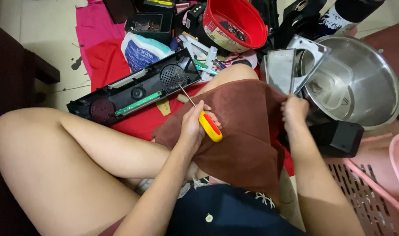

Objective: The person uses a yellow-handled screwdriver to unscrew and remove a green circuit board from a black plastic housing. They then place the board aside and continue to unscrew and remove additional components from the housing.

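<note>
Screwdriver [205,121] with yellow-and-red handle gripped in closed left hand [191,128], fingers wrapped around the handle, thin metal shaft angled up and left toward long black electronic panel [136,91] on the floor. Shaft tip just at the panel's round perforated grille; whether touching, cannot tell. Green circuit strip and a second round grille visible along that panel, lying diagonally on red cloth [107,63]. Right hand [294,110] pinched shut on the lower edge of a flat metal plate [281,70], held upright above the knee, just in front of large steel bowl [361,83]. Brown towel [245,131] draped over the raised knee, under both hands. Black box [337,137] just beside the right forearm, touching the bowl's near rim or close to it. Pink plastic basket [383,175] at lower right. Red bucket [235,24] with small parts inside, well beyond the panel, among scattered tools and a white-and-blue bag [142,50].
</note>
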